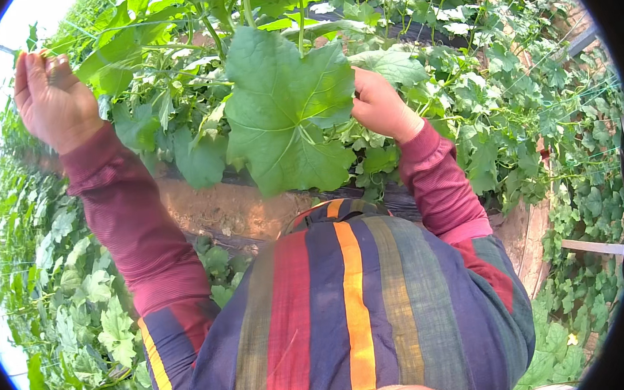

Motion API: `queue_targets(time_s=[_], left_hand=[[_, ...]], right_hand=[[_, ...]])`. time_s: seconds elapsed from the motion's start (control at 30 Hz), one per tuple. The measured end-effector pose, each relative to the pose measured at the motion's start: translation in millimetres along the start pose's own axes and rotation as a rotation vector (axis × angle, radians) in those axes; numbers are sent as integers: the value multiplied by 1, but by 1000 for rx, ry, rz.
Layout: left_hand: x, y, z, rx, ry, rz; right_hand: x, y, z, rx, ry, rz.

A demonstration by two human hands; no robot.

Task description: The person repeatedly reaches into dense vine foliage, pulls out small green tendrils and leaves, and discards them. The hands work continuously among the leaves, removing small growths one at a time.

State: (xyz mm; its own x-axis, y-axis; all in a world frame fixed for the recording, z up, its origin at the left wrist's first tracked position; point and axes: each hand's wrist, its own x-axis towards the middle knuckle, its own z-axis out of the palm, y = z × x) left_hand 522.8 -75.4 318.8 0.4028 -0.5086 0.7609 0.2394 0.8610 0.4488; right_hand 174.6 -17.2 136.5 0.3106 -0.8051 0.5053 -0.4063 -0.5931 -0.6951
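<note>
My left hand [54, 97] is raised at the upper left, its fingers bent together near a thin green string [76, 29]; whether something small sits between the fingertips cannot be told. At the upper middle a broad lobed vine leaf [289, 114] faces me, in front of several upright green stems [211, 29]. Beside that leaf's right edge is my right hand [381, 101], its fingers curled and partly hidden behind the leaf, so what they touch does not show. Both forearms wear dark red knitted sleeves.
Dense climbing vines [500, 70] stand ahead and on both sides, with green strings among them. Bare brown soil [225, 207] and dark plastic film [400, 202] lie below the leaves. A pale wooden bar [593, 246] and a metal bar [580, 42] are at the right.
</note>
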Motion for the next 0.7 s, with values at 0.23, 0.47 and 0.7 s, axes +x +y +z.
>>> queue_targets(time_s=[0.23, 0.47, 0.7], left_hand=[[-11, 54, 41, 40, -228, 6], [-115, -35, 91, 159, -819, -1063], [-196, -75, 41, 199, -855, -1562]], right_hand=[[-11, 1, 10, 58, -37, 139], [-21, 12, 35, 39, -70, 87], [-55, 61, 75, -24, -261, 173]])
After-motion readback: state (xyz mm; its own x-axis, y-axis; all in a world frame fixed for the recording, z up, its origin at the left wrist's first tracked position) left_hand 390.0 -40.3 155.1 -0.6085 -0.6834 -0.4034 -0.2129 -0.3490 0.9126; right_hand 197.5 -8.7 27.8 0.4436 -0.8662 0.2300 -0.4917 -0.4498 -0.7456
